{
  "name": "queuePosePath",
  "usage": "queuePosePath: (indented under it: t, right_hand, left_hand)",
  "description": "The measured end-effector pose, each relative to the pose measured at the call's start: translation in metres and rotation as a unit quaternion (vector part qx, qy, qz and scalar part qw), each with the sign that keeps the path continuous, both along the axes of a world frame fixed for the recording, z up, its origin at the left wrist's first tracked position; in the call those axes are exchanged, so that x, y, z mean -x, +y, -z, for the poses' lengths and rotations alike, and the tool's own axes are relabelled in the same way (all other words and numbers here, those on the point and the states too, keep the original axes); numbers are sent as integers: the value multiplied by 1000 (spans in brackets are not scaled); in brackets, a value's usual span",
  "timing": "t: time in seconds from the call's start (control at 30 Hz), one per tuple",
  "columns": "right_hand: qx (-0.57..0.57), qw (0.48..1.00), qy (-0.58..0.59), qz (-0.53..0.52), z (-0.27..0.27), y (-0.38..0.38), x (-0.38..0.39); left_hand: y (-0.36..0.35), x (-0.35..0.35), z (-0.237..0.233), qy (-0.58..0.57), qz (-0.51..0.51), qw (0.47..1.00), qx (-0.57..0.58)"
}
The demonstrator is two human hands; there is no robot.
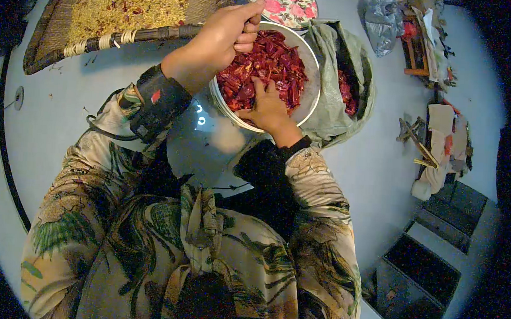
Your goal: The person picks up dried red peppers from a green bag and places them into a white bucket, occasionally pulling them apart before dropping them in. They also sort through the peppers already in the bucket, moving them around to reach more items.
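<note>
A white bucket point(313, 99) holds many dark red dried chili pieces point(271, 60). Over its upper left rim, my left hand point(223, 41) is closed, with the fingers curled toward the thumb; whatever they may pinch is hidden. My right hand point(269, 107) reaches over the near rim onto the chilies, fingers apart and their tips partly among the pieces. To the right of the bucket stands an open pale green woven sack point(333, 77) with more red chilies inside.
A woven tray point(152, 34) with yellow seeds and red bits lies at upper left. Behind the bucket is a round floral-patterned seat or lid point(290, 7). Farther right are a grey plastic bag point(383, 25), a wooden stool point(417, 49) and dark boxes point(419, 269).
</note>
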State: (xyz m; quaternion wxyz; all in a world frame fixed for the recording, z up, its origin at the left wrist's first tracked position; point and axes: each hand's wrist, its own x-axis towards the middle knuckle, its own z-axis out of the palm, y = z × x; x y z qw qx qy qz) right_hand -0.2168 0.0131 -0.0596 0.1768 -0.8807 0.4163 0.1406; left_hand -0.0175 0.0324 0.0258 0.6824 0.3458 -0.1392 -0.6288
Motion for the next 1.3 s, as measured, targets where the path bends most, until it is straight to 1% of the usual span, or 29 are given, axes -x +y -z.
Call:
queuePosePath:
  t: [0.07,0.17,0.27,0.37,0.4,0.47,0.5,0.6,0.63,0.67,0.73,0.77,0.87,1.0,1.1,1.2,1.3]
  right_hand:
    - [15,999,28,2,2,1,-3]
    - [41,999,14,-11,9,1,-8]
    - [15,1000,5,27,12,-6,-9]
    - [69,986,-145,-34,55,-37,15]
    - [16,982,-187,10,62,-46,21]
    - [-92,955,-266,96,68,-61,29]
    - [-144,937,-285,144,44,-62,25]
    - [-203,873,-363,255,41,-87,33]
    - [-205,858,-393,259,46,-97,35]
    - [-268,819,-423,280,50,-103,41]
    - [-385,727,-474,315,17,-98,36]
    - [-385,696,-513,322,-1,-90,28]
    - [-399,711,-427,392,-31,-90,28]
    - [-406,674,-495,369,-37,-93,29]
    - [-449,640,-497,375,-40,-101,36]
    - [-449,630,-510,376,-52,-99,39]
    - [-461,600,-543,365,-44,-115,47]
  left_hand:
    - [0,1,0,-11,0,1000,2]
    - [-1,-2,7,-8,10,1000,11]
    - [2,0,0,-10,3,1000,-1]
    - [2,-3,2,-12,0,1000,-1]
    - [1,-3,3,-12,1,1000,3]
    - [1,-5,3,-13,2,1000,2]
    - [2,-6,4,-14,2,1000,0]
    - [0,-8,7,3,15,1000,7]
    - [0,-8,8,4,14,1000,12]
    - [0,-8,8,5,14,1000,18]
    - [-1,-7,8,4,14,1000,24]
    - [-1,-6,8,2,13,1000,22]
    - [-1,-5,7,3,19,1000,18]
    - [-2,-4,9,1,30,999,12]
    - [-3,-1,7,-14,28,999,-9]
    - [-5,0,9,-10,44,999,-12]
    - [-3,2,8,-25,38,999,-11]
